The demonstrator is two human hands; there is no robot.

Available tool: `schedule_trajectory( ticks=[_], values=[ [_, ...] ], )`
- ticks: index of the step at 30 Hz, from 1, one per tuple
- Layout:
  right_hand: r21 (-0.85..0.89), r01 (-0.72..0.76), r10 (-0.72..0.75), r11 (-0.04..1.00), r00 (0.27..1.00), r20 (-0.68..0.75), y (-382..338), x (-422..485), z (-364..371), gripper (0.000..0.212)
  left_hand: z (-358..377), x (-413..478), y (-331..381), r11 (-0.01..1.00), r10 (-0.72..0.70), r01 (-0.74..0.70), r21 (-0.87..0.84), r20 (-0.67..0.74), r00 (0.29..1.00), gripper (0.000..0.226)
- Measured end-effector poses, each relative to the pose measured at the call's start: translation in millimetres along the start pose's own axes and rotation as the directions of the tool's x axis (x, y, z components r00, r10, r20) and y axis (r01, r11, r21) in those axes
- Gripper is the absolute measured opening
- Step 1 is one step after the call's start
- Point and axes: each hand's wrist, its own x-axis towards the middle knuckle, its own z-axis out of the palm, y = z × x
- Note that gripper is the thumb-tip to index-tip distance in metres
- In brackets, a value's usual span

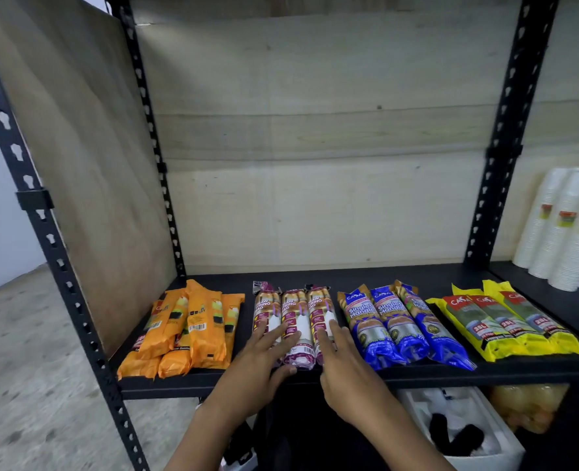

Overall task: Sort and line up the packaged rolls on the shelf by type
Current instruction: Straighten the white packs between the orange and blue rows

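Packaged rolls are lying in four colour groups across the black shelf (349, 277) in the lower half of the frame: an untidy orange pile (193, 331) at lower left, three purple-and-white rolls (298, 321) at centre, three blue rolls (396, 328) to their right, and three yellow rolls (508, 321) at far right. Both of the person's hands are reaching up from the bottom edge, fingers spread flat rather than gripping. The left hand (264, 355) is resting open across the near ends of the left and middle purple rolls, thumb curling under the front tip; the right hand (342, 362) is lying open against the right-hand purple roll, just beside the blue group. Each roll's long axis is running from the shelf's front edge toward the back, so the purple set is sitting directly ahead of and under the fingertips, between the two palms. The hands appear to be squaring up this middle group, while the orange pile, nearer the left hand, looks like the one still needing order. White cup stacks (566, 229) are standing at far right.
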Motion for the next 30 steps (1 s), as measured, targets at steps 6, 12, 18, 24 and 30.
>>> schedule_trajectory(
  ticks=[6,12,18,24,30],
  values=[
    [0.058,-0.018,0.020,0.998,0.999,-0.040,-1.8,1.5,7.4,0.081,11.2,1.2,-4.2,1.000,-0.015,0.014,-0.011,-0.055,0.998,0.055],
    [0.096,0.018,-0.013,0.995,0.999,-0.048,5.3,6.2,8.8,0.079,16.4,-0.3,-7.7,0.999,-0.015,0.010,-0.053,-0.092,0.996,0.056],
    [0.101,0.049,-0.040,0.994,0.995,-0.094,10.3,6.7,16.2,0.076,15.7,-2.2,-3.0,0.996,-0.035,0.025,-0.088,-0.114,0.993,0.056],
    [0.091,0.068,-0.059,0.994,0.993,-0.106,11.7,5.3,20.1,0.074,15.7,-3.0,3.8,0.994,-0.070,0.061,-0.088,-0.106,0.992,0.058],
    [0.102,0.086,-0.072,0.991,0.988,-0.134,10.8,1.0,21.2,0.071,15.2,-4.0,4.1,0.992,-0.072,0.064,-0.108,-0.080,0.994,0.058]
  ],
)
